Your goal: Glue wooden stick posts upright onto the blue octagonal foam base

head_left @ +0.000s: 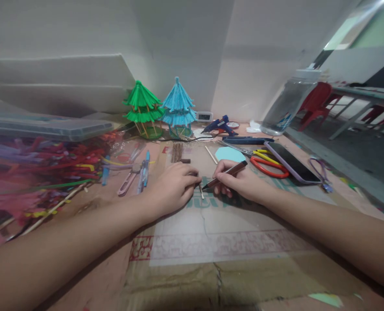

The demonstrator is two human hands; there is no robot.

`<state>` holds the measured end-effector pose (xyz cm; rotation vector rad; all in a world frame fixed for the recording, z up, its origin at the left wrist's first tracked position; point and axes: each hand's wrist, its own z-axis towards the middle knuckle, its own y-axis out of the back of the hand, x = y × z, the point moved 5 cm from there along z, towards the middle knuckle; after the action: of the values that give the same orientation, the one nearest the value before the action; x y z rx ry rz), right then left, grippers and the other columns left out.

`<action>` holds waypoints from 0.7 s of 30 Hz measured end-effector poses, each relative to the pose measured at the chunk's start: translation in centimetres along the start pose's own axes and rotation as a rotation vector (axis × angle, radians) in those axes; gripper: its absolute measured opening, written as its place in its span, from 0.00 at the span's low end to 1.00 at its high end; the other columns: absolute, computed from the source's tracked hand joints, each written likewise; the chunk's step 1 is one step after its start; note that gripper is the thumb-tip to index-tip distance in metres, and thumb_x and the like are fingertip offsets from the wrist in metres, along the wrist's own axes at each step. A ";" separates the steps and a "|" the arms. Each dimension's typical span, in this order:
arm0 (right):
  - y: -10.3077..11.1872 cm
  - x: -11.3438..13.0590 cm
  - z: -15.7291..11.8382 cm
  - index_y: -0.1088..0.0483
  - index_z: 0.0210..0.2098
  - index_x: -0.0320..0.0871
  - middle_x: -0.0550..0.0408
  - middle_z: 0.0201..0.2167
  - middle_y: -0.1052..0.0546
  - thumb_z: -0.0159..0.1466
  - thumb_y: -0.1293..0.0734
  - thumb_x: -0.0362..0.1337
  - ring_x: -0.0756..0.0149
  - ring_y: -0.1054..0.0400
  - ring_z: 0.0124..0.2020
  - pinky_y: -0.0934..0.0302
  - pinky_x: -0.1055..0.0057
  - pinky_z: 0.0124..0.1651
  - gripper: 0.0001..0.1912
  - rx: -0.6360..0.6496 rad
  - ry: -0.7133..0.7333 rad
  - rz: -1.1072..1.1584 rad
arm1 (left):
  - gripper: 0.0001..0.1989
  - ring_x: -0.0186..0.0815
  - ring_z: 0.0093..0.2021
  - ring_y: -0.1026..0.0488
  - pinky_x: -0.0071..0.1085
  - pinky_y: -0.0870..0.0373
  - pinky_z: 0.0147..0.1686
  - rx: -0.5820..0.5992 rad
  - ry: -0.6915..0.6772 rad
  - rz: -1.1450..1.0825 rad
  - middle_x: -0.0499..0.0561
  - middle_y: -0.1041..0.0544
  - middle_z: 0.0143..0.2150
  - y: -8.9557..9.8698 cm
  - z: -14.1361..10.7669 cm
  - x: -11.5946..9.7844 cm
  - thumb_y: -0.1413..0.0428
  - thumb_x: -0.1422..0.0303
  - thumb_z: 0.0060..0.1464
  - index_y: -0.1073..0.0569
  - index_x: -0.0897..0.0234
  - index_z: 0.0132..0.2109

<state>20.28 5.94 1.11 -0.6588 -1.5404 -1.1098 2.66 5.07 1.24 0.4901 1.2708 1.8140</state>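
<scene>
My left hand [178,185] rests on the cardboard sheet [244,276], its fingers closed on a short thin stick [202,193]. A brown marker [228,173] is in my right hand [235,180], its dark tip at the stick. Behind my left hand lie several brown sticks [177,152] side by side, and a brown cap [186,161] beside them. A pale stick [211,154] lies next to a light blue octagonal piece [229,154].
Green [142,108] and blue [178,106] two-tiered models stand at the back, near a glue gun [222,125]. Scissors [269,166], a phone [291,162] and a clear bottle [286,103] are right. Bagged colored strips [49,172] fill the left; a pink cutter [129,180] lies nearby.
</scene>
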 end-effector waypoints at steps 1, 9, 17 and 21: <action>0.0 0.0 0.0 0.37 0.32 0.44 0.58 0.21 0.23 0.62 0.33 0.44 0.74 0.36 0.17 0.42 0.78 0.18 0.11 -0.011 0.003 0.005 | 0.16 0.45 0.54 0.28 0.47 0.31 0.58 0.001 -0.004 0.005 0.56 0.22 0.53 0.0 0.0 0.0 0.49 0.73 0.62 0.20 0.62 0.51; -0.2 0.2 -0.1 0.36 0.31 0.44 0.56 0.20 0.22 0.62 0.33 0.44 0.75 0.37 0.16 0.43 0.78 0.19 0.11 0.045 -0.019 -0.024 | 0.16 0.46 0.54 0.28 0.47 0.31 0.57 0.008 -0.009 -0.003 0.58 0.22 0.53 0.1 0.0 -0.2 0.49 0.73 0.62 0.20 0.65 0.51; -0.4 0.5 -0.1 0.37 0.30 0.44 0.56 0.19 0.23 0.61 0.33 0.47 0.74 0.38 0.16 0.44 0.78 0.18 0.14 0.040 -0.031 -0.041 | 0.15 0.45 0.55 0.28 0.45 0.31 0.57 -0.003 -0.003 -0.006 0.57 0.22 0.52 0.2 0.1 -0.4 0.49 0.73 0.62 0.20 0.65 0.51; -0.1 0.6 -0.2 0.37 0.32 0.44 0.56 0.20 0.23 0.62 0.33 0.49 0.75 0.39 0.16 0.44 0.78 0.18 0.15 0.008 -0.016 -0.056 | 0.15 0.45 0.54 0.27 0.44 0.31 0.57 -0.006 -0.012 -0.004 0.56 0.21 0.51 0.2 0.1 -0.4 0.48 0.73 0.62 0.20 0.65 0.51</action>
<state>20.11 5.63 1.60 -0.6235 -1.5842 -1.1421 2.95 4.77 1.51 0.4948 1.2567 1.8088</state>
